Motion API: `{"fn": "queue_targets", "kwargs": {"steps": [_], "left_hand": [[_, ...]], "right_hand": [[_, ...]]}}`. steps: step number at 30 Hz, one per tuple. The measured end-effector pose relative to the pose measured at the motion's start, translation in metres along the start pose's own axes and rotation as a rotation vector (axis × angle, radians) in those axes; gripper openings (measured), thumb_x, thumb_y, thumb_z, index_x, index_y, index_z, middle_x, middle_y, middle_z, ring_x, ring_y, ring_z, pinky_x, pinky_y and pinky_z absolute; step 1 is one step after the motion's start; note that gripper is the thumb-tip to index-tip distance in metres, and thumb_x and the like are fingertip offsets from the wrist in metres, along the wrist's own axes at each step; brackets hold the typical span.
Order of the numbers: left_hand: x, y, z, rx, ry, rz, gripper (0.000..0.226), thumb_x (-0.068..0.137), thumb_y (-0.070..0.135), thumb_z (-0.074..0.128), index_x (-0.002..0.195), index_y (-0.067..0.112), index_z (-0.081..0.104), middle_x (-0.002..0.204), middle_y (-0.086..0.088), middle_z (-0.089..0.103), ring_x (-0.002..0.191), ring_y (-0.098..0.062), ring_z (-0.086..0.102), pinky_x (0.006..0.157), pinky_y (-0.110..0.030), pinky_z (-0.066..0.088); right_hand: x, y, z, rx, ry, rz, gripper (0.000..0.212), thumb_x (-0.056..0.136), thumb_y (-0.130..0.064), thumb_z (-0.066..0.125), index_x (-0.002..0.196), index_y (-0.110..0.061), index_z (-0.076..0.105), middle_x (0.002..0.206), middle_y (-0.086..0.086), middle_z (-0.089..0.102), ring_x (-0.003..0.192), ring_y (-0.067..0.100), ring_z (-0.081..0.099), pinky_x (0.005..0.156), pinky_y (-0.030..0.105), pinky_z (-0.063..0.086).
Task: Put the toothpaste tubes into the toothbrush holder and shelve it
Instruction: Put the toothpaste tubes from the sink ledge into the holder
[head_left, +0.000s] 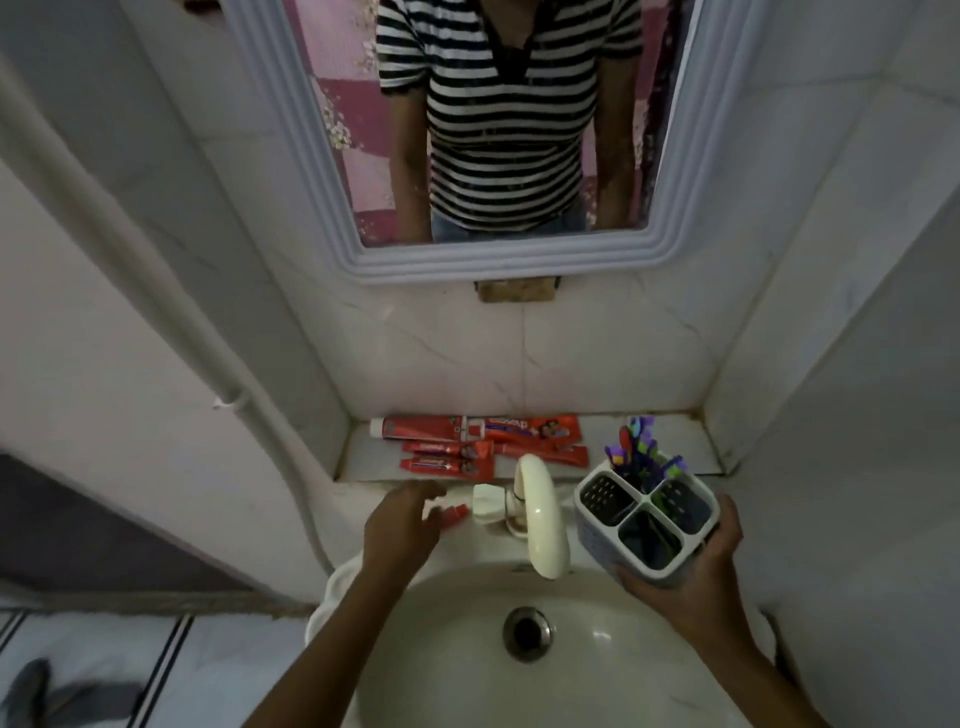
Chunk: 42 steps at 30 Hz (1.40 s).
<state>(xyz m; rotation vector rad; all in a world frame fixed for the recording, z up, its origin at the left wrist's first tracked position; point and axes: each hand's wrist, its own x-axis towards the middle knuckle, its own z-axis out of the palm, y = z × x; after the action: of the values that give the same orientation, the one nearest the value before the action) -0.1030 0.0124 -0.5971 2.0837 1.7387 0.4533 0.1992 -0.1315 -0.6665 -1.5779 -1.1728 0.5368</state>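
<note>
Several red toothpaste tubes (483, 441) lie flat on the marble shelf (675, 441) behind the sink. One small red tube (457, 515) rests on the sink's back rim, partly hidden under the fingers of my left hand (402, 525), which hovers over it with fingers spread. My right hand (701, 566) grips from below a white four-compartment toothbrush holder (647, 514), tilted above the sink's right side. Purple and red toothbrushes (641, 447) stand in its far compartment; the other compartments look dark.
A cream curved tap (540, 519) rises between my hands over the white sink (431, 649) with its drain (525, 634). A framed mirror (322, 197) hangs above the shelf. Tiled walls close in on both sides, and a white pipe (156, 291) runs down the left wall.
</note>
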Motion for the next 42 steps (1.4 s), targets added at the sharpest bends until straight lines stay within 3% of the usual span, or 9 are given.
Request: {"fn": "queue_targets", "kwargs": {"steps": [2,6,10,18,22,25,31,35,42], "left_hand": [[0.019,-0.003,0.000,0.093,0.052,0.103,0.021,0.080,0.017,0.067,0.101,0.019,0.069,0.100,-0.002,0.072,0.090,-0.025,0.067,0.071,-0.036,0.056],[0.084,-0.017,-0.011,0.422,0.095,0.226,0.031,0.074,-0.005,0.055,0.099,0.007,0.070,0.099,-0.018,0.072,0.085,-0.036,0.069,0.070,-0.042,0.057],[0.138,-0.045,-0.017,0.679,-0.133,0.288,0.046,0.077,-0.001,0.055,0.120,0.014,0.062,0.125,-0.011,0.063,0.116,-0.035,0.057,0.090,-0.042,0.046],[0.164,-0.057,-0.015,0.737,-0.265,0.384,0.028,0.083,0.009,0.061,0.110,0.004,0.063,0.116,-0.022,0.061,0.105,-0.042,0.061,0.075,-0.051,0.057],[0.161,-0.056,-0.038,0.800,-0.325,0.269,0.051,0.075,0.017,0.072,0.123,0.007,0.055,0.129,-0.016,0.053,0.119,-0.035,0.052,0.086,-0.046,0.053],[0.150,-0.052,-0.067,0.655,-0.270,0.147,0.048,0.075,0.020,0.074,0.116,0.007,0.055,0.121,-0.017,0.056,0.114,-0.035,0.055,0.087,-0.043,0.051],[0.092,0.028,-0.113,0.000,-0.013,0.151,0.045,0.070,0.018,0.082,0.103,0.019,0.052,0.092,0.006,0.064,0.079,-0.015,0.064,0.066,-0.028,0.051],[0.055,0.113,-0.101,-0.415,-0.202,0.228,0.052,0.070,0.014,0.083,0.113,0.018,0.053,0.097,0.014,0.061,0.087,0.000,0.062,0.066,-0.007,0.051],[0.034,0.174,-0.035,-0.177,-0.518,0.423,0.051,0.061,0.022,0.087,0.107,0.021,0.065,0.103,0.003,0.070,0.094,-0.014,0.067,0.087,-0.039,0.057]], "right_hand": [[-0.003,0.005,0.002,0.007,-0.003,0.009,0.159,0.046,0.008,0.105,0.164,-0.031,0.006,0.152,-0.038,0.043,0.138,0.024,0.058,0.108,0.039,0.052],[-0.006,0.004,0.005,0.093,-0.001,0.092,0.166,0.046,0.014,0.102,0.155,-0.062,0.003,0.145,-0.052,0.039,0.135,-0.013,0.052,0.106,0.007,0.046],[-0.007,0.007,0.008,0.075,-0.028,0.087,0.163,0.046,0.010,0.103,0.161,-0.046,0.001,0.148,-0.051,0.037,0.135,-0.019,0.047,0.106,0.003,0.043],[-0.004,0.011,0.011,0.078,-0.057,0.128,0.167,0.048,0.011,0.102,0.157,-0.060,-0.002,0.149,-0.050,0.038,0.139,-0.014,0.048,0.110,0.013,0.047],[-0.003,0.010,0.013,0.120,-0.073,0.120,0.163,0.048,0.012,0.102,0.167,-0.022,-0.004,0.145,-0.055,0.037,0.136,-0.023,0.045,0.106,0.003,0.043],[-0.003,0.015,0.014,0.150,-0.072,0.161,0.162,0.050,0.009,0.103,0.168,-0.019,-0.004,0.145,-0.054,0.038,0.138,-0.016,0.048,0.104,0.003,0.044],[-0.001,0.015,0.017,0.162,-0.046,0.177,0.159,0.052,0.002,0.103,0.162,-0.054,0.003,0.154,-0.031,0.048,0.145,0.016,0.053,0.116,0.045,0.048],[-0.001,0.005,0.017,0.149,-0.047,0.136,0.157,0.051,-0.001,0.105,0.165,-0.040,0.004,0.156,-0.016,0.050,0.141,0.007,0.056,0.113,0.043,0.053],[0.007,-0.017,0.009,0.173,-0.005,0.105,0.130,0.052,-0.027,0.107,0.138,-0.077,0.024,0.140,-0.035,0.053,0.135,0.007,0.057,0.107,0.035,0.051]]}}
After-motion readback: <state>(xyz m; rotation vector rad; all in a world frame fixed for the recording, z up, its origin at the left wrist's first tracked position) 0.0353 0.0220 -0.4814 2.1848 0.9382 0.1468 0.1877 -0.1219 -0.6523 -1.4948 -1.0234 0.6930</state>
